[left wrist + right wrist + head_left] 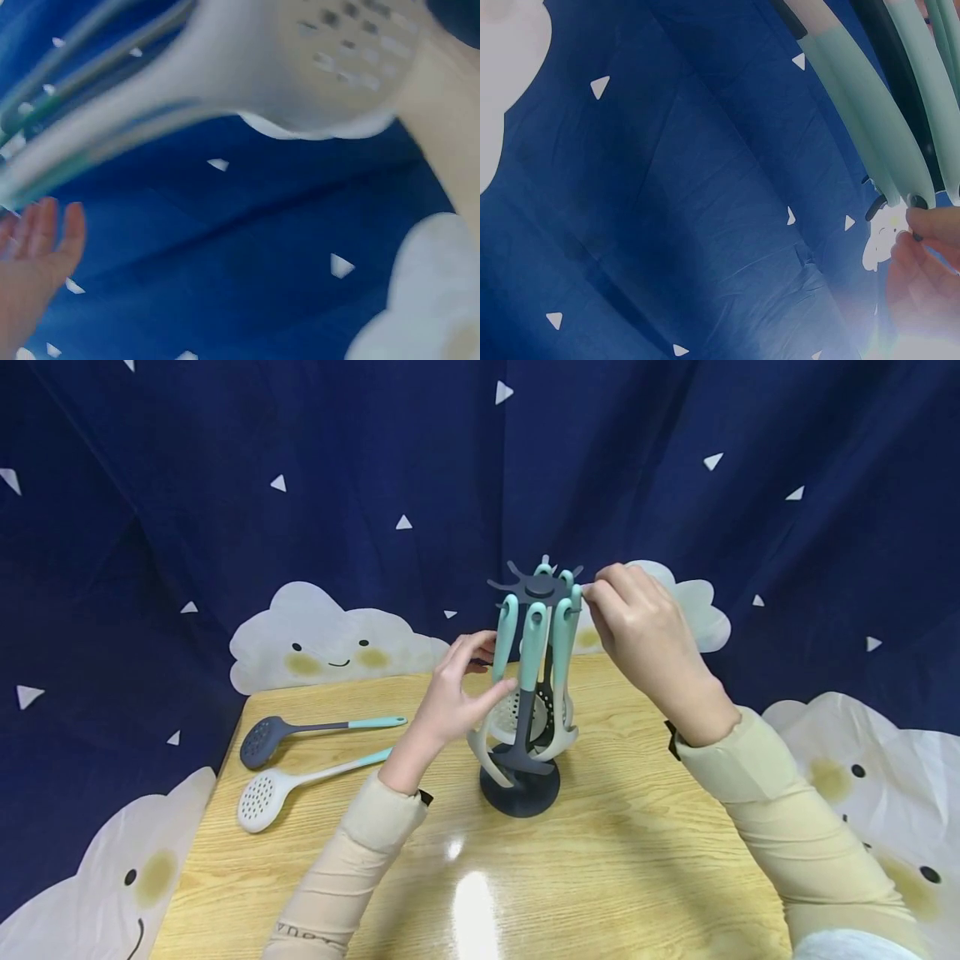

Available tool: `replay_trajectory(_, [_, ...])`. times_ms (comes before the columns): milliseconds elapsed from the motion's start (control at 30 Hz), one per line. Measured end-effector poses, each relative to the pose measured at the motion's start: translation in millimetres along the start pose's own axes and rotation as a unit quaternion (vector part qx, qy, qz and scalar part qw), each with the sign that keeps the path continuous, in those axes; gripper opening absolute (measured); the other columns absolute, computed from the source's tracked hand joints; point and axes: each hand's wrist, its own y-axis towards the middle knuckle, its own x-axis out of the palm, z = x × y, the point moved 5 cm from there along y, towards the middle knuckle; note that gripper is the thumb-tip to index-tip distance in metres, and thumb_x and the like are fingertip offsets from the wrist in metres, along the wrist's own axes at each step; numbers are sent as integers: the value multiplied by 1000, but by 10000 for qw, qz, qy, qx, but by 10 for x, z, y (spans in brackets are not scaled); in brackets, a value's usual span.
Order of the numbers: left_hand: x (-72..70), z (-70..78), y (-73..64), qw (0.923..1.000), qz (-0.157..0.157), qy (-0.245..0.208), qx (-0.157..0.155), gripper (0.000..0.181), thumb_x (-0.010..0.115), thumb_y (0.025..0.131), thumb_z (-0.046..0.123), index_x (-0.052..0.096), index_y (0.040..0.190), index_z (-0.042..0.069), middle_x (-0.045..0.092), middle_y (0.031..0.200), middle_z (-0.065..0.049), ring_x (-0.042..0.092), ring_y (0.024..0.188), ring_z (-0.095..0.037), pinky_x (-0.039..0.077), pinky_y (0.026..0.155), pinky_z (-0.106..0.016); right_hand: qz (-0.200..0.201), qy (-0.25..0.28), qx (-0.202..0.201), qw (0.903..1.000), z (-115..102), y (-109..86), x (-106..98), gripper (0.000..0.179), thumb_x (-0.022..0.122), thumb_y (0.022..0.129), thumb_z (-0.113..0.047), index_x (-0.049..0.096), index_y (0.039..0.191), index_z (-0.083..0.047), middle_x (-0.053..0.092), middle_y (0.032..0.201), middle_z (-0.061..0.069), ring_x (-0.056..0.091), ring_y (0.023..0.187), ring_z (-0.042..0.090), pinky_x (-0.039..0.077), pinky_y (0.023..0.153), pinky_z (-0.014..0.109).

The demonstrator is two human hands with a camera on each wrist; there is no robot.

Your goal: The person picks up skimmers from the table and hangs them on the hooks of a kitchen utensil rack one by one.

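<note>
A dark utensil rack [520, 795] stands upright on the table, with several turquoise-handled utensils hanging from its hooks. Among them is a dark-headed utensil [529, 752] facing the front, and a pale perforated skimmer [352, 56] looms large and blurred in the left wrist view. My right hand [641, 618] is at the top right of the rack. Its thumb and finger pinch a dark hook tip beside the holed end of a turquoise handle [862, 112]. At the rack's left side, my left hand [450, 697] has its fingers extended and thumb apart, close to the hanging handles.
To the left on the wooden table [622, 827] lie a dark perforated skimmer [260, 743] and a white perforated skimmer [261, 802], handles pointing right. A dark blue curtain [375, 460] with clouds and white triangles hangs behind the table.
</note>
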Motion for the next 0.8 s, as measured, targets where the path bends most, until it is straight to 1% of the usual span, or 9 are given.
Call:
replay_trajectory(100, [-73,-189,-52,9995,-79,-168,236,45,65,80,9,51,120,-3,54,110,-17,52,100,-25,44,85,-43,35,33,8,10000,-5,1,-9,7,50,86,9,57,87,8,53,83,17,48,71,31,43,61,35])
replay_trajectory(200, [-160,-437,-128,9992,95,-182,353,39,58,80,7,54,116,-6,55,109,-21,53,99,-31,42,83,-48,132,124,48,9998,-6,-3,-11,6,52,84,10,57,86,8,53,82,17,48,71,31,42,61,35])
replay_trajectory(333, [-236,-788,-273,9987,81,474,-163,35,58,77,1,56,111,-5,57,107,-20,52,98,-30,42,86,-45,169,147,64,9997,-4,-9,-9,5,53,83,11,57,86,8,53,82,17,49,71,31,42,61,36])
replay_trajectory(400, [-250,-954,-363,9906,-181,1192,-642,36,59,76,2,56,112,-2,56,109,-16,51,102,-28,41,89,-42,114,82,43,9999,-5,-10,-10,5,53,84,10,57,86,8,53,82,17,49,71,31,43,61,36])
replay_trajectory(467, [-254,-1114,-465,9692,-654,2069,-1166,39,59,76,5,55,115,-1,54,114,-13,48,107,-27,38,93,-42,82,54,33,9999,-2,-10,-11,6,52,84,10,57,86,8,53,82,17,49,71,31,43,62,36])
replay_trajectory(567, [-262,-1346,-640,9165,-1526,3198,-1855,46,58,79,12,50,123,3,50,122,-12,44,114,-29,33,97,-47,25,-1,17,10000,2,-7,-9,6,51,85,9,57,87,8,53,82,17,49,72,31,44,62,36])
replay_trajectory(633, [-282,-1493,-775,8842,-1997,3568,-2258,49,58,81,14,46,128,3,46,127,-14,41,118,-31,31,98,-50,44,27,24,10000,5,-5,-7,6,51,85,9,57,87,8,53,82,17,49,72,31,44,63,36])
replay_trajectory(700, [-316,-1630,-921,8626,-2286,3654,-2649,53,59,83,15,42,132,2,44,131,-16,38,121,-33,29,100,-53,85,59,27,9999,5,-4,-5,6,51,85,9,57,86,8,53,82,17,49,72,31,44,63,36])
replay_trajectory(800, [-386,-1803,-1147,8397,-2525,3667,-3110,56,60,85,13,39,134,1,41,134,-19,35,123,-36,27,101,-55,96,56,33,9999,2,-5,-2,6,51,85,9,57,86,7,53,82,17,49,73,32,44,63,37])
